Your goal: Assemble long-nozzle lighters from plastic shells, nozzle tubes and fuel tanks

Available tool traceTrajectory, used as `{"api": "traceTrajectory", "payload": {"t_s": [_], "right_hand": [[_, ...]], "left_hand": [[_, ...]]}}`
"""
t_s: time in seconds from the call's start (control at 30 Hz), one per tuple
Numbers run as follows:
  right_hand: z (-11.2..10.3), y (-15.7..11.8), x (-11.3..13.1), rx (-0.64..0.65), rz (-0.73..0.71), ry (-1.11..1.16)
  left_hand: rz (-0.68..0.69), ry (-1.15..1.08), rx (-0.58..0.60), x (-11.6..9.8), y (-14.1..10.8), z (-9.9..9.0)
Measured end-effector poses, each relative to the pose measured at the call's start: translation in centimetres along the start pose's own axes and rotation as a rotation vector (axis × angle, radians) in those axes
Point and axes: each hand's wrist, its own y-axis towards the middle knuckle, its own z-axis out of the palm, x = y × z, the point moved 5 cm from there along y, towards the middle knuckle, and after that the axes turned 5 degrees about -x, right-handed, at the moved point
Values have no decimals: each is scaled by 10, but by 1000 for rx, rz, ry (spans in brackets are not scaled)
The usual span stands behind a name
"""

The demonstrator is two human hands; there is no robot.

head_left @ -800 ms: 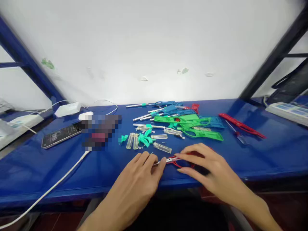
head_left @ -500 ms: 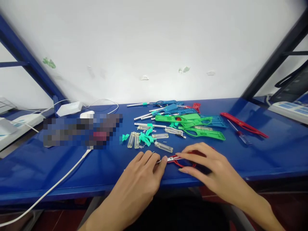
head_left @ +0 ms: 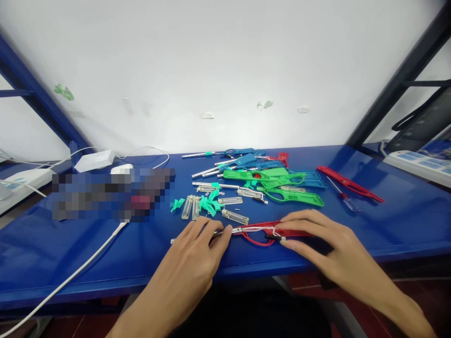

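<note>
In front of me lies a red lighter shell half (head_left: pixel 259 240) with a trigger loop. A thin metal lighter tube (head_left: pixel 172 241) runs leftward from it. My left hand (head_left: pixel 193 256) is closed around that tube, its thumb and fingers near the end that meets the shell. A white wire (head_left: pixel 259 228) runs from the tube along the shell. My right hand (head_left: pixel 319 239) lies over the shell's right part, which it partly hides. Its thumb and fingertips grip a small black igniter piece (head_left: pixel 275 238) by the trigger loop.
Clear fuel tanks (head_left: pixel 235 217) and teal tape scraps (head_left: pixel 210 204) lie behind my hands. Green shell halves (head_left: pixel 301 196) and blue ones (head_left: pixel 310 178) are piled farther back. A screwdriver (head_left: pixel 345 199) rests beside another red shell half (head_left: pixel 348 183) at right. A white cable (head_left: pixel 77 270) crosses the left side.
My right hand has shifted right along the red shell, exposing its trigger loop, the white wire and the black igniter piece. My left hand still holds the tube. The view has shifted slightly.
</note>
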Motion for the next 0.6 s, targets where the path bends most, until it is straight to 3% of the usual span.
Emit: {"api": "traceTrajectory", "payload": {"t_s": [0.1,0.23,0.6], "right_hand": [[3,1,4,-13,1,17],[4,1,8,-33,-16,15],[3,5,10,-70,-26,17]], "left_hand": [[-70,-33,-62,-7,1,-1],[-125,-82,-45,-16,3,4],[-72,-167,-57,-15,4,8]]}}
